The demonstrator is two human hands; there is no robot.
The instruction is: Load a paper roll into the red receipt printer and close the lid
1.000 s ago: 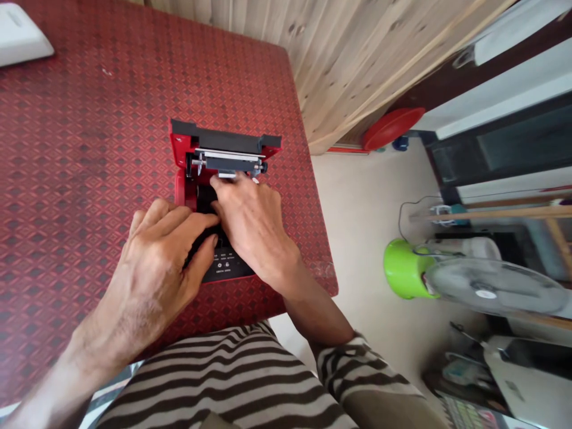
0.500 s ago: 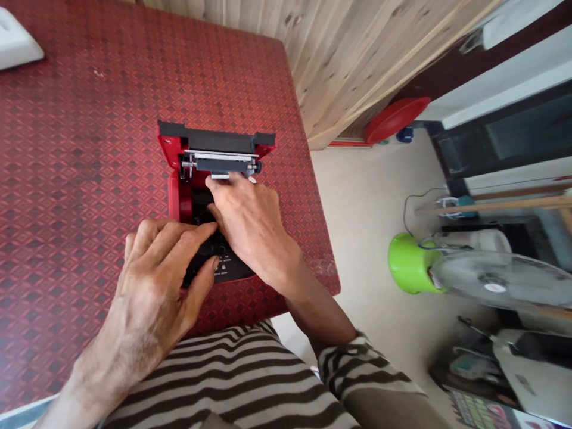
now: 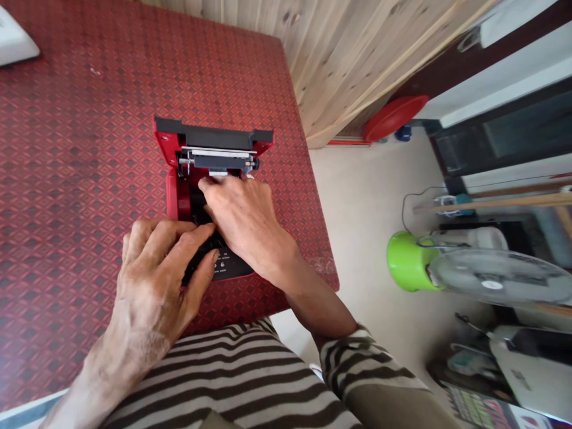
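Note:
A small red and black printer-like device (image 3: pixel 175 192) sits on the red patterned tablecloth (image 3: pixel 80 149), its lid (image 3: pixel 213 137) raised to show a grey roller bar. My left hand (image 3: pixel 156 280) grips the device's front left part, thumb on the black control panel and fingers curled over the top. My right hand (image 3: pixel 243 223) reaches into the open compartment. Its fingers are bent and pressed down inside, and whatever they hold is hidden.
A white object (image 3: pixel 13 42) lies at the table's far left corner. A wooden plank wall (image 3: pixel 348 53) stands behind. On the floor to the right are a red basin (image 3: pixel 393 116), a green-based fan (image 3: pixel 473 274) and dark furniture (image 3: pixel 504 143).
The view has drifted slightly, so the device sits a little further left in the picture. Both hands stay on the device with hardly any change in grip.

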